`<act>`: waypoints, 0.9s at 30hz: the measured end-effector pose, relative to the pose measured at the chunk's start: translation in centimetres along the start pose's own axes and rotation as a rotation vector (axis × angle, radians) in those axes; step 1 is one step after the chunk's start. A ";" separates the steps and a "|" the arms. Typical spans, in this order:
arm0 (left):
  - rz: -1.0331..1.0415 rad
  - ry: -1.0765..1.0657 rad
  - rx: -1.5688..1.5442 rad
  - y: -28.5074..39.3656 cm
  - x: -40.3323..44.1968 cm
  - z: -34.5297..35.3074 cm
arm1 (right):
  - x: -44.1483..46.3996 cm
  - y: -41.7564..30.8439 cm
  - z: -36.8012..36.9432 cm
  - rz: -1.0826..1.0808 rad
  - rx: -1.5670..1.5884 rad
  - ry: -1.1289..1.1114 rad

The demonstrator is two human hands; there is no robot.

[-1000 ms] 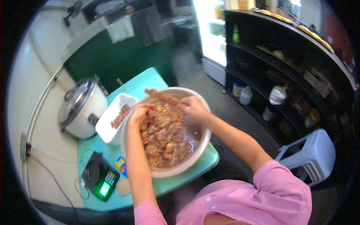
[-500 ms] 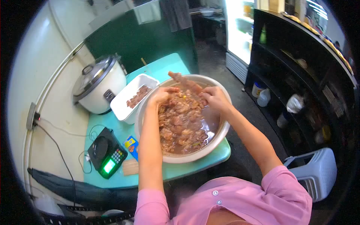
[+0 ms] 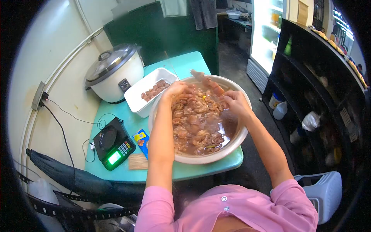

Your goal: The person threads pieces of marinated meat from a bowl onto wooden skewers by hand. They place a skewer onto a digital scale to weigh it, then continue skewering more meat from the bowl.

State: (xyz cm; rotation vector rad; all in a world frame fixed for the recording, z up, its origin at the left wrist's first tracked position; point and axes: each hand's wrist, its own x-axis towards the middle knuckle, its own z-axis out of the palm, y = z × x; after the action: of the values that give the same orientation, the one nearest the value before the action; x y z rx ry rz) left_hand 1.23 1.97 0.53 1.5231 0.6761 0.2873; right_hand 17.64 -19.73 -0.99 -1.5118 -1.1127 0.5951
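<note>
A large round basin holds meat pieces in brown liquid. Over its far side a long strip of meat is raised, its tip near the far rim. My right hand pinches the near end of that strip. At the basin's left side, my left hand lies against the meat, its fingers pointing right and partly lost among the pieces; whether it grips any is unclear. Left of the basin is a white tray with small meat pieces in it.
On the turquoise table are a rice cooker, a scale with a lit green display, a blue packet and a bundle of sticks. A grey stool and black shelves stand at the right.
The view has shifted, so the basin and table appear farther right. My right hand still holds the meat strip over the basin, and my left hand remains at the basin's left side.
</note>
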 end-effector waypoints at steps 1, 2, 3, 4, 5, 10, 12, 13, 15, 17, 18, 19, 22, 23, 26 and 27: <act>0.056 0.019 -0.174 0.5 -0.8 0.2 | 0.0 -0.2 0.0 0.017 0.008 -0.009; 0.060 0.027 -0.178 0.1 -0.4 -0.3 | 0.0 -0.1 0.0 0.013 0.006 -0.017; 0.139 0.005 -0.166 -0.6 0.3 -1.0 | 0.1 0.0 -0.1 0.009 0.009 -0.027; 0.217 -0.017 -0.155 -1.3 1.0 -1.7 | 0.2 0.1 -0.1 0.007 0.013 -0.036; 0.218 -0.012 -0.159 -1.2 0.8 -1.7 | 0.1 -0.1 0.0 0.006 0.011 -0.042; 0.207 0.130 -0.237 -0.2 -0.2 -0.7 | 0.0 -0.2 -0.1 0.029 -0.021 -0.022; 0.190 0.114 -0.254 0.0 -0.3 -0.7 | 0.3 0.5 0.0 0.011 -0.017 -0.024; 0.172 0.100 -0.272 0.1 -0.4 -0.7 | 0.4 0.8 0.0 -0.005 -0.013 -0.027; 0.144 0.148 -0.335 0.4 -0.6 -0.6 | 0.4 0.6 -0.1 0.012 -0.030 -0.032; 0.118 0.197 -0.398 0.4 -0.8 -0.7 | 0.3 0.5 -0.2 0.028 -0.046 -0.038; 0.116 0.171 -0.488 0.3 -0.8 -1.0 | 0.3 0.5 -0.2 0.035 -0.039 -0.043; 0.115 0.145 -0.578 0.3 -0.8 -1.2 | 0.3 0.4 -0.2 0.042 -0.032 -0.048; 0.185 0.140 -0.494 -0.8 0.3 -1.8 | 0.2 0.3 -0.1 0.010 -0.037 -0.051; 0.185 0.141 -0.495 -0.9 0.4 -1.8 | 0.0 -0.1 -0.1 0.010 -0.037 -0.052; 0.220 0.158 -0.395 -1.0 0.6 -1.7 | -0.3 -0.7 -0.1 0.013 -0.032 -0.056; 0.201 0.251 -0.264 -0.9 0.6 -1.5 | -0.2 -0.4 0.0 0.005 -0.032 -0.057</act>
State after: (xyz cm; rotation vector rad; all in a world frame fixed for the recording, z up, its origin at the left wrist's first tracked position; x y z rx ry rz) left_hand 0.68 3.45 -0.32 1.3133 0.6528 0.7022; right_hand 17.43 -19.93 -0.61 -1.5340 -1.1669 0.6293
